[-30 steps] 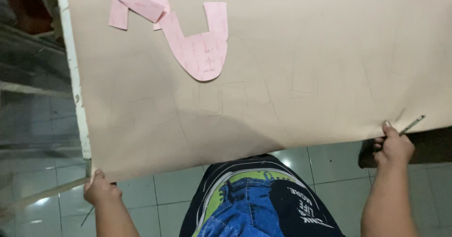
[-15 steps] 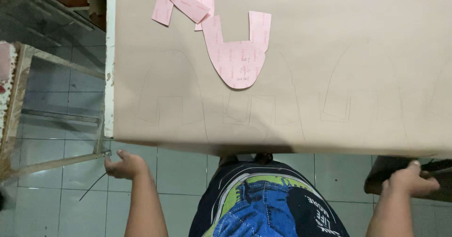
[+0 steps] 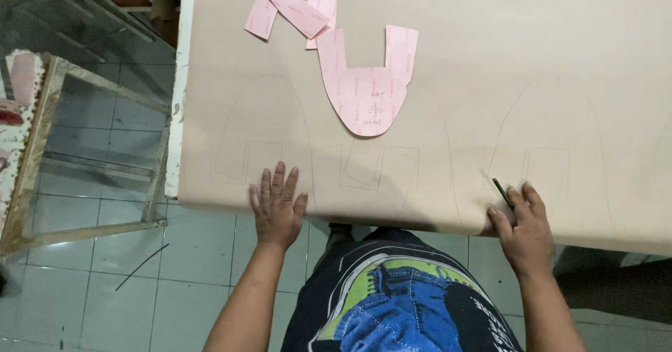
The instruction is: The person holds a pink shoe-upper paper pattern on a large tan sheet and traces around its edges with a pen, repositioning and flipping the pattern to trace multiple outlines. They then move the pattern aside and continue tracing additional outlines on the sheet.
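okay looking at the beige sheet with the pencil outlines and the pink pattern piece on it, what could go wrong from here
The beige sheet overhangs the table's near edge under both hands, so it might slide or crease, blurring the faint traced outlines. The pink pattern piece lies loose with neither hand on it, so a tug on the sheet could shift it. The pencil in the right hand could leave stray marks.

No packages, labels, signs or screens
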